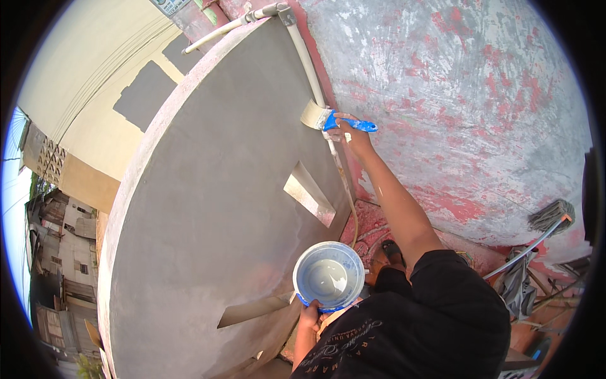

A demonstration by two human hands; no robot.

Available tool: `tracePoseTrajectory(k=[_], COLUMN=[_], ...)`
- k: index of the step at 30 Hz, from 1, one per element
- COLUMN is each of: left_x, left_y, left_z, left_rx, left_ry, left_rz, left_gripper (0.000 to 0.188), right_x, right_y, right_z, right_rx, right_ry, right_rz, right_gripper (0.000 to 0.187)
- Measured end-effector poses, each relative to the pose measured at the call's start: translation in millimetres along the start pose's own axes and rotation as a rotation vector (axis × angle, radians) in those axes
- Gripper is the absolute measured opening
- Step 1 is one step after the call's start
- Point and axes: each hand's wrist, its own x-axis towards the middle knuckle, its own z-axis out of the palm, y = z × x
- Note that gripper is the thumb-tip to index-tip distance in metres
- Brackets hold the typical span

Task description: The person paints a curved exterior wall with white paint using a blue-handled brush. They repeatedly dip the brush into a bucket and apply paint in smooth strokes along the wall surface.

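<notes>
My right hand (350, 136) is stretched out at the far side, its fingers closed round the blue handle of a wide paintbrush (329, 119). The pale bristles point left and lie against the grey wall (214, 164), close beside a white pipe (306, 60). Near my body, my left hand (309, 317) grips the lower edge of a round plastic bucket (305, 260). Pale, watery liquid (329, 278) with a whitish bright patch sits in the bucket. Part of my left hand is hidden beneath the bucket.
Slots (309, 192) cut through the grey wall. A patchy grey and pink wall (442, 107) rises on the right, with a mop (550, 218) leaning there and a grey cloth or bag (519, 290) near it. A thin hose (355, 221) runs down beside the pipe.
</notes>
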Motion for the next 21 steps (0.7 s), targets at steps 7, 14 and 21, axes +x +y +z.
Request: tracePoseTrajectory(k=[7, 14, 21], left_x=[-3.0, -4.6, -4.6], left_y=[1.1, 6.5, 2.8], left_z=[7.5, 22.4, 25.6], left_rx=[0.066, 0.059, 0.036], left_ry=[0.014, -0.018, -0.032], left_rz=[0.006, 0.056, 0.069], left_gripper=[0.044, 0.046, 0.042], right_x=[0.6, 38.8, -2.2], right_y=[-31.8, -156.7, -168.0], right_z=[14.6, 147.4, 148.2], right_rx=[-0.342, -0.545, -0.058], right_ry=[0.051, -0.092, -0.176], right_rz=[-0.047, -0.425, -0.334], right_gripper=[0.02, 0.022, 0.026])
